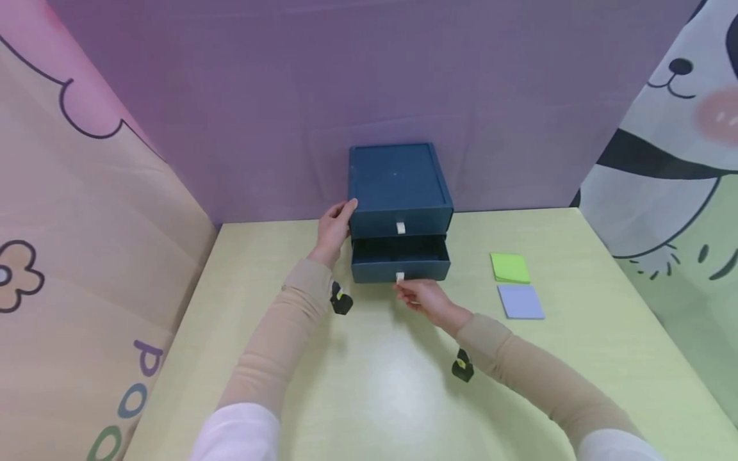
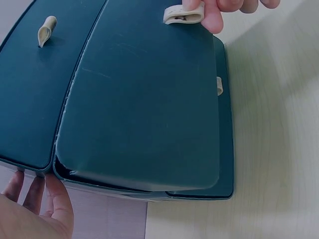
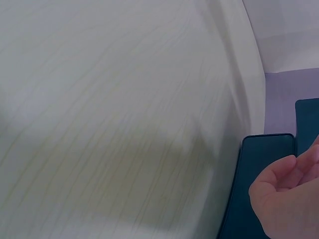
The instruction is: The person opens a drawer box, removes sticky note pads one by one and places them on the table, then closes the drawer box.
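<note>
A dark blue desktop drawer unit point(image 1: 398, 176) stands at the back of the table, against the purple backdrop. Its top drawer point(image 1: 371, 224) is closed, while the drawer below point(image 1: 375, 273) is pulled partway out and looks bare inside. My right hand point(image 1: 426, 298) pinches the cream pull tab point(image 1: 400, 276) of that lower drawer. Against the unit's left side rests my left hand point(image 1: 333, 230), its fingertips touching the side wall in the left wrist view. That view also shows another drawer front point(image 2: 225, 114) beneath the pulled-out one, largely covered by it.
To the right of the unit lie a green sticky note pad point(image 1: 510, 267) and a lavender pad point(image 1: 521, 301) on the pale wood-grain table point(image 1: 380, 384). Printed cloth hangs at both sides. A small black device hangs near each wrist.
</note>
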Available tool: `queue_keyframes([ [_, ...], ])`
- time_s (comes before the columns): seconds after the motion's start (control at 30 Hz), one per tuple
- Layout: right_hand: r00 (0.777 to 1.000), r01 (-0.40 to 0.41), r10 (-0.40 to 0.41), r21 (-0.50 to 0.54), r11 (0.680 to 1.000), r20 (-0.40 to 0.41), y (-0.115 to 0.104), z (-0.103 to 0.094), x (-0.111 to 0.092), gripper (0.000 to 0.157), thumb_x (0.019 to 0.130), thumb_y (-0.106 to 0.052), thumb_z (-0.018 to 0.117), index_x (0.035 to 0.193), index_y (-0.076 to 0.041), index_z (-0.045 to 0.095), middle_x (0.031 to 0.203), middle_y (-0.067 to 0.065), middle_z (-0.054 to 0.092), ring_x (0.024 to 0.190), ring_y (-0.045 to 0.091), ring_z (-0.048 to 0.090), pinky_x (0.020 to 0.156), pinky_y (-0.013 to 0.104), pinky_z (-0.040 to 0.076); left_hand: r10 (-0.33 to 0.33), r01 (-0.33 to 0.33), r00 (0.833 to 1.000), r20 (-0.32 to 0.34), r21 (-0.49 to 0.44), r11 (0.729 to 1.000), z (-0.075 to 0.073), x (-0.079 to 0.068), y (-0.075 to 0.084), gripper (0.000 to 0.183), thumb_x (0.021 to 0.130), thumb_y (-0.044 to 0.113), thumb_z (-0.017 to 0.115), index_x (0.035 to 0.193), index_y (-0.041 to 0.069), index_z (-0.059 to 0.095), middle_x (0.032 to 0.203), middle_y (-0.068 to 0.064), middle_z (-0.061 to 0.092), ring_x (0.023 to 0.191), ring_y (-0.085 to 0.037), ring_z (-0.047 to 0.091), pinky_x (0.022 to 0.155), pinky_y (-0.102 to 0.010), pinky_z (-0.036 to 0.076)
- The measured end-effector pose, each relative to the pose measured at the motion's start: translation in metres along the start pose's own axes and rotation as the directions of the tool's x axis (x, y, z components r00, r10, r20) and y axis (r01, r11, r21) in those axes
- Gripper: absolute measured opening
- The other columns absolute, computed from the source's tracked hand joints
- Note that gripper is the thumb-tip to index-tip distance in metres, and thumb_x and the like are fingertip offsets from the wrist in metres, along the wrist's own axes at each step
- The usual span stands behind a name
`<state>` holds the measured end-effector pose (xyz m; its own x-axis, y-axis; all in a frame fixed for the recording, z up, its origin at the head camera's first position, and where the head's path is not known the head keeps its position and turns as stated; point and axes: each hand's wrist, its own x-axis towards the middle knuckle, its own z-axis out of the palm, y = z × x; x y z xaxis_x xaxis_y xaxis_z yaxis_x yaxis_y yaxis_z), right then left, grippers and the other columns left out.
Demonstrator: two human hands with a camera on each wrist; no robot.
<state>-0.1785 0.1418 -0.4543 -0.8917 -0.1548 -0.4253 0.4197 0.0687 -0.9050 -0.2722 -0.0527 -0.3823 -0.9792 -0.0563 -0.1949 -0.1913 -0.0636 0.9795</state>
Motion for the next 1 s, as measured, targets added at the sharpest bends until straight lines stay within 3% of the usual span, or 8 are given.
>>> queue_keyframes([
  [0.83,0.998,-0.015,0.014,-0.02,1.0,-0.059,-0.008,0.0014,0.0071,0.039,0.099,-0.021,0.048,0.123,0.008,0.057,0.087,0.005,0.064,0.082,0.019,0.056,0.085,0.035,0.046,-0.002,0.002,1.0,0.003,-0.012,1.0,0.0006,0.0006,-0.0011,0.058,0.092,0.043,0.059,0.14,0.012,0.047,0.143,-0.007,0.045,0.127,-0.023,0.045,0.102,-0.04,0.042],
  [1.0,0.998,-0.012,0.012,-0.002,1.0,-0.067,-0.0076,0.0027,0.0092,0.04,0.099,-0.021,0.049,0.124,0.01,0.056,0.082,0.001,0.063,0.081,0.018,0.057,0.086,0.034,0.046,-0.006,0.006,1.0,0.004,-0.002,1.0,-0.0002,-0.0015,-0.0004,0.058,0.092,0.043,0.058,0.14,0.012,0.046,0.143,-0.006,0.045,0.127,-0.023,0.045,0.103,-0.04,0.041],
])
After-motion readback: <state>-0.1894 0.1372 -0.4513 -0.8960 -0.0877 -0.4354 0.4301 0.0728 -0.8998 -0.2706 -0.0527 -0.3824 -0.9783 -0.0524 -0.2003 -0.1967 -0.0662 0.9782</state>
